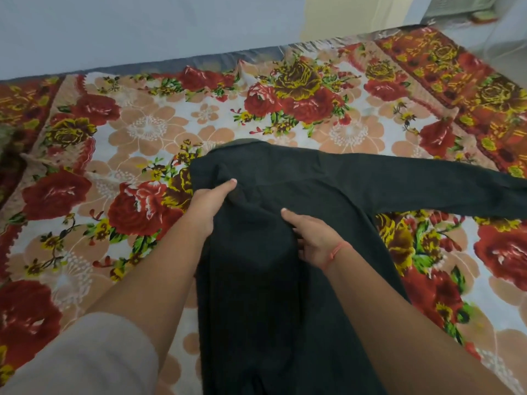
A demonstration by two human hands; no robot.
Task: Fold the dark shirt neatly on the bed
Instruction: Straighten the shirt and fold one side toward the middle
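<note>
The dark shirt (256,280) lies lengthwise down the middle of the bed (142,132), collar end away from me. Its right sleeve (427,189) stretches out flat toward the right edge of the view. The left side looks folded in over the body. My left hand (209,203) grips the shirt's left edge near the shoulder, thumb on top, fingers tucked under the cloth. My right hand (310,238), with a red thread on the wrist, holds a fold of fabric at the middle of the shirt, its fingertips hidden in the cloth.
A floral bedspread with red roses covers the bed. A pale blue wall (142,29) runs behind the far edge. A dark object (8,149) sits at the left edge. The bed's right corner (445,32) gives onto the floor.
</note>
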